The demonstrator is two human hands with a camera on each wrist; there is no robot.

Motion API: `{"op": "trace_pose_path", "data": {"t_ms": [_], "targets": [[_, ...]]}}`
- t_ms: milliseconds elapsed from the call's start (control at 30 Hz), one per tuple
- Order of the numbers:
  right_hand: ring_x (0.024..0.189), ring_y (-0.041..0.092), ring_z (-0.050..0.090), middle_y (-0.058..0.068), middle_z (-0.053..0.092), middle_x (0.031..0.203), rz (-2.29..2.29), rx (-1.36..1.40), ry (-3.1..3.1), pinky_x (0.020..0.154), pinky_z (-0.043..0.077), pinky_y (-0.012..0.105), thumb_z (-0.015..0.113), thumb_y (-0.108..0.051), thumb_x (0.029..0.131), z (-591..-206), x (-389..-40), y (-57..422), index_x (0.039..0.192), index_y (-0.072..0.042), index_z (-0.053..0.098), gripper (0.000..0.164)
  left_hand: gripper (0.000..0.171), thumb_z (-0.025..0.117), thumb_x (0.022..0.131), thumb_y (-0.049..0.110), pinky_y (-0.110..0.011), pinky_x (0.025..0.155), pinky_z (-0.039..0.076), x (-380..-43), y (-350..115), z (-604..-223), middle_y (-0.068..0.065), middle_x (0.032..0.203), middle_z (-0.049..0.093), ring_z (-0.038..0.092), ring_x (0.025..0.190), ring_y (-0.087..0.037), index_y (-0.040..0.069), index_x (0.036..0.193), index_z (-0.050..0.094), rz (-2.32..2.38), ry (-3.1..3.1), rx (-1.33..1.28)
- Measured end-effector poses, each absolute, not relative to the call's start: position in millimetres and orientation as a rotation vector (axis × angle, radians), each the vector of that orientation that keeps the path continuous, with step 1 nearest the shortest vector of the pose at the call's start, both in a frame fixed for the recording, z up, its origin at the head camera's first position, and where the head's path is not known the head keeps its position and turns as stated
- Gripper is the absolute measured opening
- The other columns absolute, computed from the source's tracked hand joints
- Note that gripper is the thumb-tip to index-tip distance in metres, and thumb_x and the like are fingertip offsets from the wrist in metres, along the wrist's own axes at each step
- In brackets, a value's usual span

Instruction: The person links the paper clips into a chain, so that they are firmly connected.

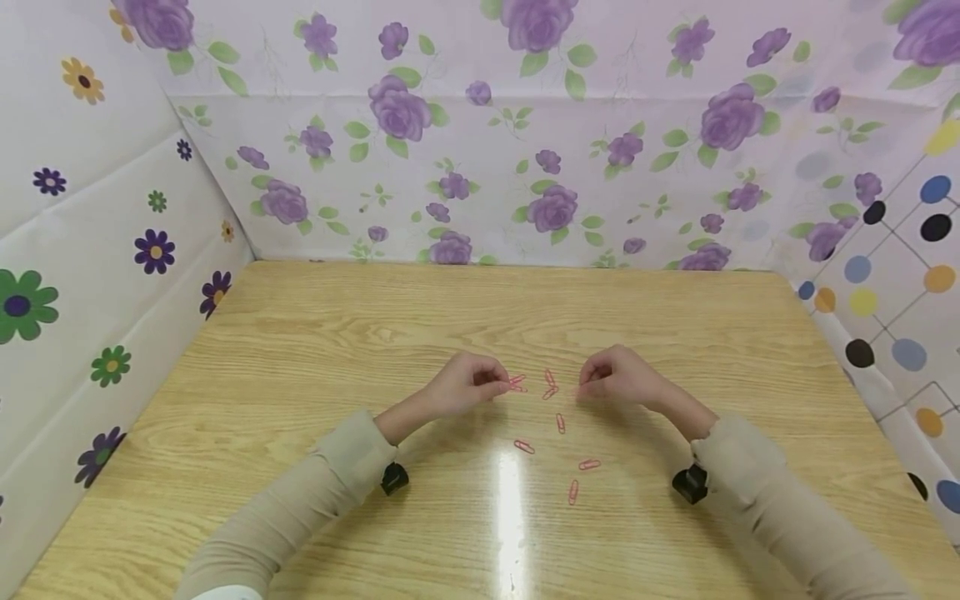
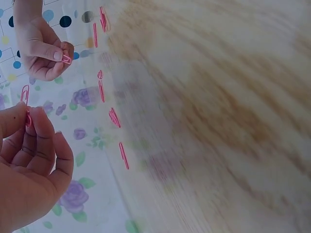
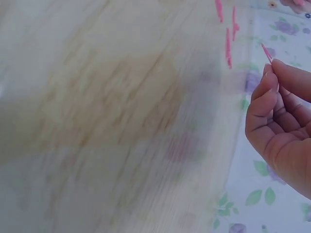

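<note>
Between the thumb and fingertips of my left hand, a pink paper clip is pinched, its looped end sticking out past the fingers. My right hand pinches another pink paper clip by its end; in the right wrist view this clip shows as a thin slanted line. Both hands are raised over the wooden table, facing each other with a gap between. In that gap, two pink clips lie close together on the tabletop. Just in front of them lies a single clip.
Nearer my body, more pink paper clips lie scattered on the wooden table: one clip left of centre, another clip to the right, and a third clip nearest me. Flower-patterned cloth stands along the back edge.
</note>
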State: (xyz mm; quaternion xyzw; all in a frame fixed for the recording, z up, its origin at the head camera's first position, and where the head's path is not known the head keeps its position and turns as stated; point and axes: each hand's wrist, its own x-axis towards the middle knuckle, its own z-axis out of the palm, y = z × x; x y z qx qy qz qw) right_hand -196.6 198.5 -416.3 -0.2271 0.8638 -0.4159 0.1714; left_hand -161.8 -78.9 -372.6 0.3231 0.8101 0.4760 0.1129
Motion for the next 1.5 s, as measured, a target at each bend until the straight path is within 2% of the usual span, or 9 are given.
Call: {"op": "trace_pose_path", "data": {"t_ms": [200,333,467,600,700,933,1233,1500], "targets": [[0.058,0.014,0.049,0.016,0.062,0.070,-1.283,-0.576,2.419,0.053,0.043,0.026,0.067,-0.004,0.080,-412.2,-192.5,197.2,0.084,0.002,0.066,0.008,0.009,0.057,0.086,-0.004,-0.018,0.050,0.040,-161.6,-77.9,-372.1,-0.010,0.068,0.059,0.054,0.059,-0.030,-0.007,0.082,0.063,1.397,2.395,0.955],[0.060,0.016,0.051,0.013,0.062,0.071,-1.327,-0.551,2.414,0.054,0.045,0.030,0.064,-0.003,0.082,-412.1,-191.6,196.9,0.086,0.002,0.067,0.007,0.010,0.057,0.087,-0.002,-0.018,0.051,0.041,-167.7,-78.4,-384.6,-0.012,0.071,0.060,0.055,0.061,-0.035,-0.008,0.084,0.063,1.392,2.405,0.955],[0.061,0.019,0.052,0.014,0.061,0.071,-1.366,-0.513,2.415,0.057,0.046,0.037,0.064,-0.004,0.083,-410.0,-189.5,195.5,0.086,0.001,0.067,0.007,0.011,0.058,0.088,0.002,-0.018,0.051,0.041,-176.6,-79.0,-401.8,-0.014,0.071,0.061,0.056,0.059,-0.027,-0.007,0.086,0.064,1.389,2.424,0.984],[0.066,0.029,0.054,0.020,0.061,0.075,-1.398,-0.491,2.405,0.061,0.047,0.041,0.064,-0.005,0.083,-407.3,-186.6,193.3,0.086,0.002,0.066,0.008,0.011,0.060,0.088,0.005,-0.020,0.051,0.043,-179.1,-78.5,-405.2,-0.014,0.071,0.061,0.053,0.057,-0.013,-0.004,0.086,0.065,1.398,2.431,1.027],[0.070,0.036,0.055,0.021,0.061,0.077,-1.408,-0.483,2.404,0.062,0.048,0.042,0.063,-0.005,0.084,-405.0,-184.8,191.4,0.088,0.005,0.065,0.011,0.011,0.060,0.088,0.006,-0.021,0.052,0.043,-179.7,-77.8,-406.2,-0.015,0.073,0.062,0.050,0.057,-0.008,-0.003,0.085,0.065,1.398,2.439,1.050],[0.071,0.038,0.055,0.020,0.061,0.078,-1.441,-0.487,2.407,0.063,0.047,0.043,0.064,-0.008,0.084,-397.1,-180.9,185.8,0.090,0.005,0.065,0.015,0.010,0.061,0.087,0.006,-0.020,0.054,0.044,-181.3,-74.0,-409.3,-0.013,0.074,0.064,0.050,0.059,-0.006,-0.001,0.083,0.066,1.335,2.523,1.095],[0.069,0.037,0.054,0.009,0.061,0.071,-1.503,-0.491,2.400,0.061,0.048,0.039,0.066,-0.009,0.083,-391.6,-179.6,172.8,0.086,0.003,0.066,0.012,0.009,0.062,0.086,0.004,-0.020,0.050,0.042,-181.8,-69.8,-408.2,-0.012,0.071,0.063,0.047,0.055,-0.006,-0.002,0.082,0.067,1.349,2.561,1.091],[0.069,0.036,0.053,0.016,0.061,0.074,-1.532,-0.492,2.373,0.060,0.046,0.037,0.067,-0.010,0.082,-390.9,-179.9,160.5,0.085,0.001,0.067,0.011,0.009,0.062,0.086,0.005,-0.020,0.051,0.043,-182.9,-68.7,-409.3,-0.012,0.072,0.064,0.049,0.055,-0.006,-0.003,0.082,0.067,1.339,2.569,1.125]]}}
